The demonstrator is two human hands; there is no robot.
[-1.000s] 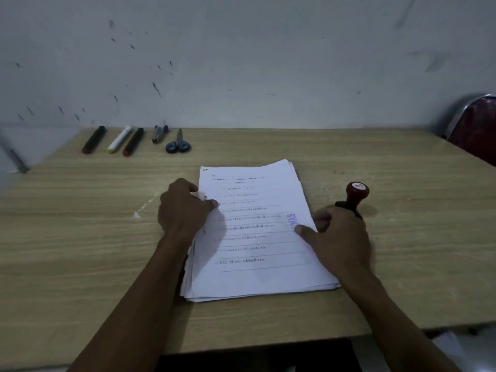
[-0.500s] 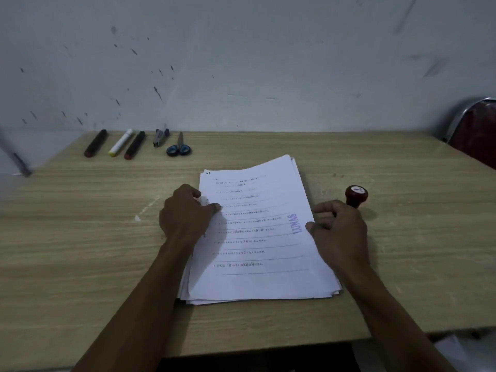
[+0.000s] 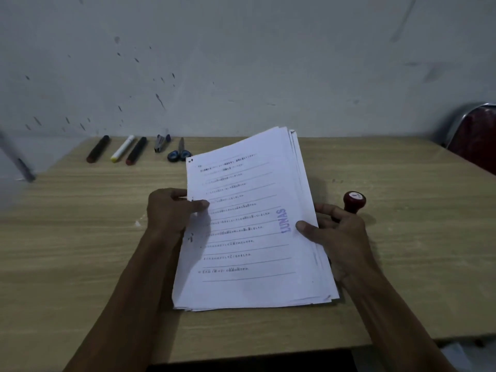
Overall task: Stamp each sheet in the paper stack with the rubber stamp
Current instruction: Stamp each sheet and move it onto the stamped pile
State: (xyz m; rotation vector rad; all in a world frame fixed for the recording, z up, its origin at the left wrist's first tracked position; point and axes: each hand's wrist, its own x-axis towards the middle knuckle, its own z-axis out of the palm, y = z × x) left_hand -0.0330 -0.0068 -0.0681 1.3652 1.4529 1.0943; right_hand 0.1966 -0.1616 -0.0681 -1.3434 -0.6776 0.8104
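A stack of white printed sheets [image 3: 249,237] is tilted up off the wooden table [image 3: 80,251], its far edge raised and its near edge down on the wood. The top sheet carries a purple "LUNAS" stamp mark [image 3: 285,220] near its right side. My left hand [image 3: 171,213] grips the stack's left edge, thumb on top. My right hand [image 3: 335,234] grips the right edge, thumb on the top sheet, fingers behind. The rubber stamp [image 3: 354,201], with a dark red knob, stands upright on the table just beyond my right hand.
Along the table's far left edge lie three markers [image 3: 123,148], a small stapler [image 3: 161,143] and blue-handled scissors [image 3: 179,153]. A dark red chair [image 3: 475,138] stands at the far right. A grey wall [image 3: 241,63] runs behind the table.
Both hands have taken hold of the stack's side edges and lifted its far end off the table. My right hand moved from beside the stamp onto the paper's edge.
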